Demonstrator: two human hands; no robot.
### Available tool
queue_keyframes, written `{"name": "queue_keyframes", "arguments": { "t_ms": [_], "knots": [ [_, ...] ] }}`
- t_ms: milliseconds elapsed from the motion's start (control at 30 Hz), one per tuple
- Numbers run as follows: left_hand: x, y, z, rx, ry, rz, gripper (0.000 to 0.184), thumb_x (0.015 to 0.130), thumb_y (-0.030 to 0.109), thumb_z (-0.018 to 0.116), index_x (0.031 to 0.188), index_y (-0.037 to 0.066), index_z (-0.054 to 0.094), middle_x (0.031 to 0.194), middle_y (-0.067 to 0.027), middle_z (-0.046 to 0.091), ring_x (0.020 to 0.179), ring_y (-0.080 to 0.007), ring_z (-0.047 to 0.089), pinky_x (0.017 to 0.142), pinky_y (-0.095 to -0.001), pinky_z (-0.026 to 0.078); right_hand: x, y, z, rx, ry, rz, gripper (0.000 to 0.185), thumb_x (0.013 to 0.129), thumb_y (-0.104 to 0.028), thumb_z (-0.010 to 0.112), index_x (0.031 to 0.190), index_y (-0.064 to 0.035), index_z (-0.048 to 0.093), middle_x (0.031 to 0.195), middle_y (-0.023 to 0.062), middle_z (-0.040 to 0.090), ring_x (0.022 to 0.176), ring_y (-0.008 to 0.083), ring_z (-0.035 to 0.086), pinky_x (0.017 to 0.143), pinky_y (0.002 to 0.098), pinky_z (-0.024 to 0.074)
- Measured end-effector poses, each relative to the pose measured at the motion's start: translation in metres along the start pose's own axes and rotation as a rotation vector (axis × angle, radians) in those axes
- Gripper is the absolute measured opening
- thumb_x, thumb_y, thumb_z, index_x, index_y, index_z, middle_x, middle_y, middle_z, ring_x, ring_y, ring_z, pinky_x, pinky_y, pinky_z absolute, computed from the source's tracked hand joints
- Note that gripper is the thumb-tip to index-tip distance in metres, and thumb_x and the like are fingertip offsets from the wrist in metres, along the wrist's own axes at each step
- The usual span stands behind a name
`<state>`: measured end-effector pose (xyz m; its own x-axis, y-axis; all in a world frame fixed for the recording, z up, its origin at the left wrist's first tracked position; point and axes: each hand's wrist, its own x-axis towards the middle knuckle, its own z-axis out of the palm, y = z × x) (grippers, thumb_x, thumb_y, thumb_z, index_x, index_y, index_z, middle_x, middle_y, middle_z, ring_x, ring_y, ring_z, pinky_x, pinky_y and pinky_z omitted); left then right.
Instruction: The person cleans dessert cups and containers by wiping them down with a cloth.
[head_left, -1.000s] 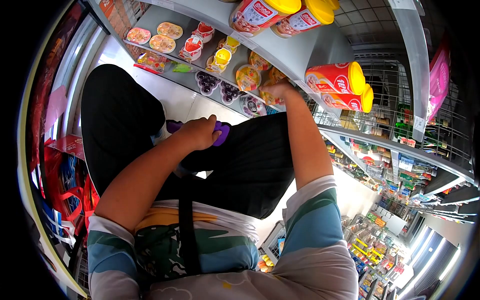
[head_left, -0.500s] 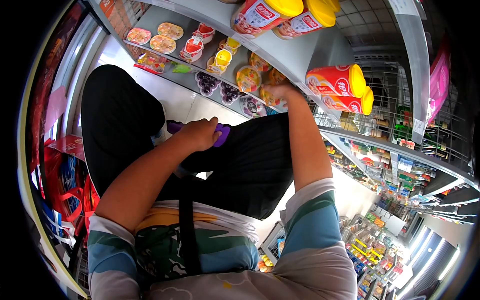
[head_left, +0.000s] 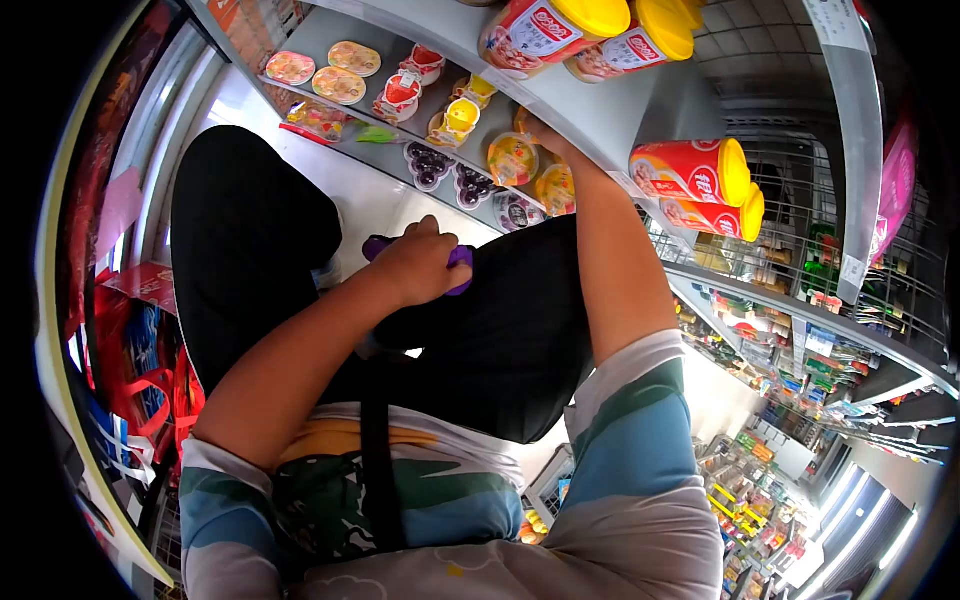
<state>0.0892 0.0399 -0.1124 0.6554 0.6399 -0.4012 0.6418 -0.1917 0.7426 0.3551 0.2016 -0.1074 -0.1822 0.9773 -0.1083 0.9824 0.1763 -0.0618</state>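
My left hand is closed round a purple object above my black trousers. On the grey shelf, my right hand reaches in among round clear-lidded cups, partly hidden by the shelf edge above. An orange-yellow cup lies just below its fingers, and another orange cup sits nearer my wrist. Whether the right fingers hold anything is hidden. Yellow cups and red cups stand to the left of that hand. Dark purple grape-shaped packs rest on the lower shelf.
Red cans with yellow lids stand on the upper shelf beside my right forearm. Flat oval packs lie at the far left of the shelf. Red bags hang at the left. Wire racks are at the right.
My right hand has moved from the lower orange cup up and deeper into the shelf, uncovering that cup. The view has shifted slightly. My left hand still holds the purple object.
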Motion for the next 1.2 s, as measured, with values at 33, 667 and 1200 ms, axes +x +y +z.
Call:
{"name": "queue_keyframes", "arguments": {
  "t_ms": [33,667,1200],
  "knots": [
    [-0.001,0.001,-0.003,0.0,0.0,-0.004,0.048,0.089,0.039,0.065,0.112,-0.002,0.065,0.113,-0.0268,0.06,0.106,-0.0427,0.062,0.096,-0.0474,0.05,0.006,0.0,0.006,0.001,0.008,-0.002,0.048,0.092,-0.045,0.063,0.131,-0.0164,0.063,0.127,0.0106,0.066,0.119,0.0301,0.06,0.101,0.0421,0.0472],
    [-0.007,0.002,-0.01,-0.333,0.23,0.268,0.029,0.074,0.01,0.074,0.095,0.0,0.056,0.099,-0.0185,0.058,0.097,-0.0381,0.061,0.087,-0.0423,0.05,0.032,0.0,0.04,0.044,0.277,0.038,0.051,0.09,-0.044,0.063,0.132,-0.0148,0.062,0.127,0.0118,0.066,0.117,0.0315,0.061,0.101,0.0427,0.0474],
    [-0.031,0.011,-0.033,-0.425,0.181,0.017,0.056,0.081,0.012,0.066,0.135,0.009,0.048,0.104,-0.0203,0.066,0.099,-0.0354,0.064,0.088,-0.04,0.05,-0.028,-0.038,-0.003,0.196,0.053,0.235,0.062,0.086,-0.05,0.064,0.134,-0.0103,0.061,0.133,0.0166,0.063,0.123,0.0342,0.059,0.105,0.0427,0.0446]
  ]
}}
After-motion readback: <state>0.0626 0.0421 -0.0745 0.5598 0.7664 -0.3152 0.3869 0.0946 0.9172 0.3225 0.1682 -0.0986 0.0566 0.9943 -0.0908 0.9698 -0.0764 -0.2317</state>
